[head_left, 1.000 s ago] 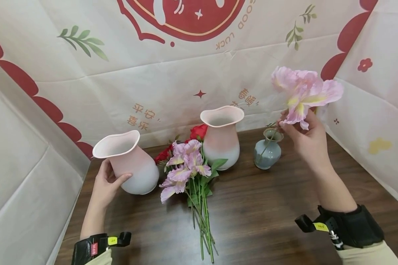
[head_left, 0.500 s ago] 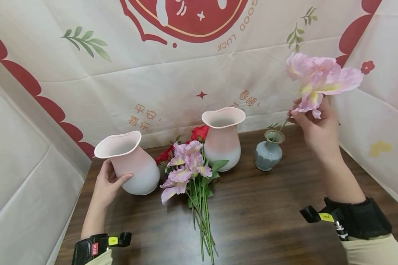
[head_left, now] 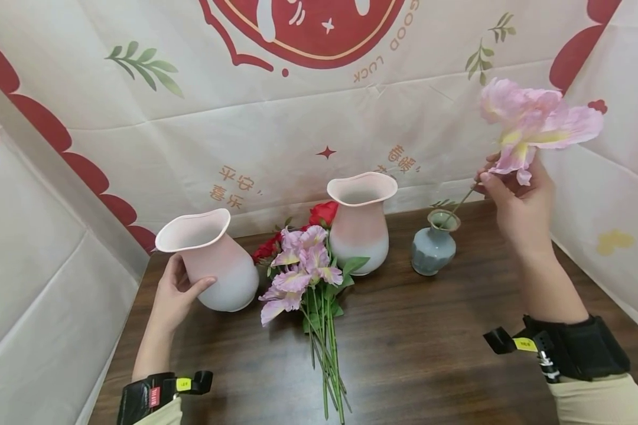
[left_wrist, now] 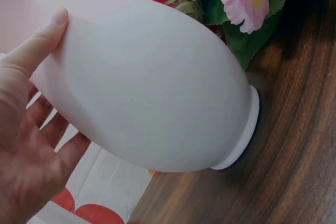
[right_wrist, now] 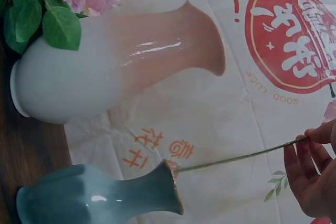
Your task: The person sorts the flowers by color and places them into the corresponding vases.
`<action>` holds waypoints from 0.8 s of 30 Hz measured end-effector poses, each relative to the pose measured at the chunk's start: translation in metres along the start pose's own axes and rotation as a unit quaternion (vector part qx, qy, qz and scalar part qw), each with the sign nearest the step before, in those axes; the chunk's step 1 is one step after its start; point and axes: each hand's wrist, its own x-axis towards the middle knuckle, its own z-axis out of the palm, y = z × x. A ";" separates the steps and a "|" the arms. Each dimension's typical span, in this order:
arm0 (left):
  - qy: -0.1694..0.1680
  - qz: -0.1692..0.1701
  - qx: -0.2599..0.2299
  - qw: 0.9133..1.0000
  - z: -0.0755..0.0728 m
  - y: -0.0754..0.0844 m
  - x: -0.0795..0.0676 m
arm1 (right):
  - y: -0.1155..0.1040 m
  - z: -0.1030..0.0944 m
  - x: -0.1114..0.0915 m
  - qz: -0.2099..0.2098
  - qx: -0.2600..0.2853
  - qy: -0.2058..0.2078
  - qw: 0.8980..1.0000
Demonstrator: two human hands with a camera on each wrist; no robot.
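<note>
My left hand (head_left: 178, 292) grips the left pink-and-white vase (head_left: 220, 274) round its side, thumb across the front and fingers behind. In the left wrist view that vase (left_wrist: 152, 82) stands with its foot at the wood. High on the right, my right hand (head_left: 523, 206) pinches a pink iris (head_left: 537, 124) by its stem, just below the bloom. The stem (right_wrist: 241, 157) slants down into the mouth of a small blue-green vase (head_left: 433, 251); its lower end is hidden inside. Most of the bloom is out of the right wrist view.
A second pink-and-white vase (head_left: 358, 230) stands at the back middle. Between the two large vases lie several pink irises (head_left: 298, 271) and red flowers (head_left: 323, 213), stems towards the front of the wooden table (head_left: 430, 354). A printed cloth (head_left: 276, 141) hangs behind.
My right hand has moved up and to the right with the iris, and more stem shows above the small vase. My left hand stays on its vase.
</note>
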 end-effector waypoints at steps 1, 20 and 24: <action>-0.001 0.001 -0.002 1.000 0.000 0.000 0.000 | 0.000 -0.001 0.001 -0.002 0.004 0.005 1.000; -0.003 0.007 -0.009 1.000 0.000 -0.002 0.001 | 0.014 -0.015 0.003 0.012 -0.065 0.021 0.998; -0.005 0.007 -0.016 1.000 0.000 -0.001 -0.001 | 0.017 -0.015 0.002 0.015 -0.041 0.006 0.999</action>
